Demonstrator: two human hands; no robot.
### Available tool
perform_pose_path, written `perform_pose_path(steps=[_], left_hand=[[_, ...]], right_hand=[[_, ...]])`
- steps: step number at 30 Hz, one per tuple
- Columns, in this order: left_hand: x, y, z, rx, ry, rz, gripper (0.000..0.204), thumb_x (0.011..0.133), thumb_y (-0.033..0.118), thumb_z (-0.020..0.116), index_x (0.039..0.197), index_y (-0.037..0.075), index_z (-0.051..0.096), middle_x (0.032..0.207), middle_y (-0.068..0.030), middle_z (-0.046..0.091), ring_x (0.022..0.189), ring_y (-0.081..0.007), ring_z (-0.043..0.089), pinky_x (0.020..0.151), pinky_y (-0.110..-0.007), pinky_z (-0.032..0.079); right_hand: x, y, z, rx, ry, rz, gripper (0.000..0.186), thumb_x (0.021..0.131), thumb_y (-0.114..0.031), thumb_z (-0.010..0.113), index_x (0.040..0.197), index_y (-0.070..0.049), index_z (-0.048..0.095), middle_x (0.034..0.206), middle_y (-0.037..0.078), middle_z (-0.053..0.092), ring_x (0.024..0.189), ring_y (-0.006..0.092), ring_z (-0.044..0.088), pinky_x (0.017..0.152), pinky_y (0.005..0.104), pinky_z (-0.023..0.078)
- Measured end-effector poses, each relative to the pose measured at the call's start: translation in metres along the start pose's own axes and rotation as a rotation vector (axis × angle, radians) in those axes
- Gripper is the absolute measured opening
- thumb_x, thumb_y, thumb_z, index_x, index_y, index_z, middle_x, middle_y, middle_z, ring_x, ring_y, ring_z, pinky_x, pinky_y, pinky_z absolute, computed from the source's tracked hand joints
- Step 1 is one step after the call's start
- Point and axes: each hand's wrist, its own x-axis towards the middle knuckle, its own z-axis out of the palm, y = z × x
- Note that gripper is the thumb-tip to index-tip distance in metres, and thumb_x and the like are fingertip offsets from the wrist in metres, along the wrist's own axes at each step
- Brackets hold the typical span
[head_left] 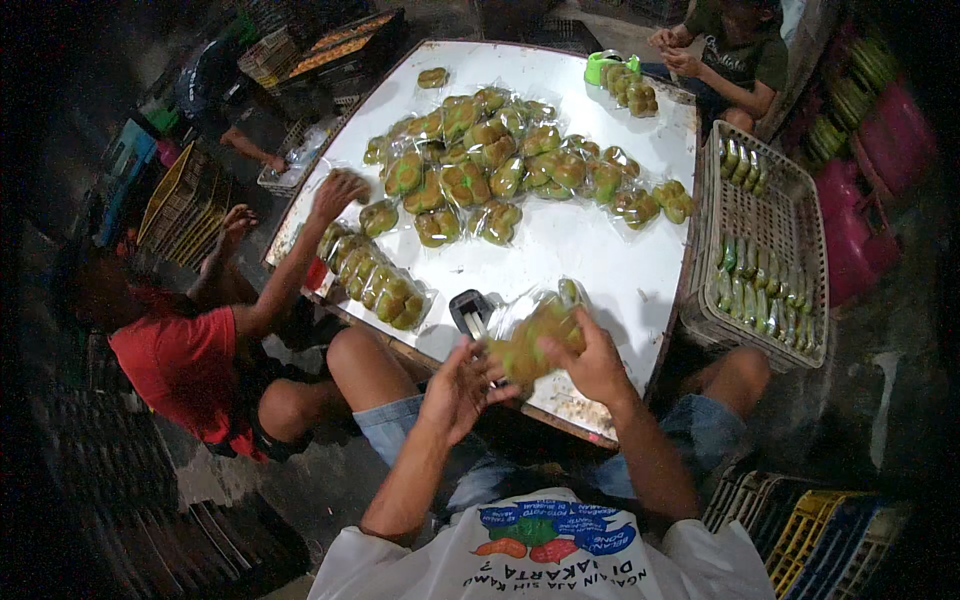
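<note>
Near the table's front edge is a clear bag of green-and-brown buns (pixel 535 335), blurred by motion. My right hand (pixel 592 360) grips its right side, thumb over the top. My left hand (pixel 462 392) is at the bag's lower left, palm turned up and fingers apart; whether the fingertips touch the plastic I cannot tell. Just beyond my left hand stands a black tape dispenser (pixel 470 310). Left of it lies a row of bagged buns (pixel 385 287). A large heap of similar bagged buns (pixel 465 165) covers the middle and far part of the white table (pixel 440 270).
A person in a red shirt (pixel 185 375) reaches onto the table from the left. Another person (pixel 735 60) sits at the far right, near a green tape dispenser (pixel 603 66). A plastic crate (pixel 765 205) with wrapped rows stands right of the table; stacked crates (pixel 800 540) stand lower right.
</note>
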Motion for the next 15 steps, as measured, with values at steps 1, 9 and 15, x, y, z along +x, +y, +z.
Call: perform_pose_path(steps=[1, 9, 15], left_hand=[[0.008, 0.009, 0.004, 0.065, -0.018, 0.08, 0.059, 0.101, 0.048, 0.054, 0.135, 0.001, 0.053, 0.124, -0.0129, 0.064, 0.121, -0.0244, 0.055, 0.1, -0.045, 0.048], [0.141, 0.07, 0.083, 1.38, -0.073, 0.601, 0.064, 0.091, 0.053, 0.067, 0.115, -0.006, 0.067, 0.108, -0.023, 0.072, 0.103, -0.032, 0.069, 0.092, -0.039, 0.052], [0.328, 0.051, -0.017, 2.11, 0.471, 0.702, 0.077, 0.084, 0.053, 0.07, 0.129, -0.007, 0.053, 0.13, -0.0301, 0.056, 0.12, -0.0462, 0.057, 0.096, -0.05, 0.05]], right_hand=[[0.007, 0.004, 0.003, -0.002, 0.196, 0.02, 0.059, 0.088, -0.022, 0.078, 0.134, 0.003, 0.05, 0.112, 0.015, 0.069, 0.105, 0.0234, 0.066, 0.093, 0.0364, 0.051], [0.031, 0.131, -0.011, -0.347, 0.343, 0.1, 0.061, 0.084, -0.023, 0.079, 0.131, 0.001, 0.048, 0.113, 0.023, 0.063, 0.105, 0.0404, 0.062, 0.092, 0.0459, 0.05], [0.03, 0.096, 0.014, -0.34, 0.267, 0.219, 0.078, 0.088, -0.05, 0.073, 0.134, 0.006, 0.044, 0.126, 0.029, 0.053, 0.115, 0.0426, 0.056, 0.097, 0.0505, 0.046]])
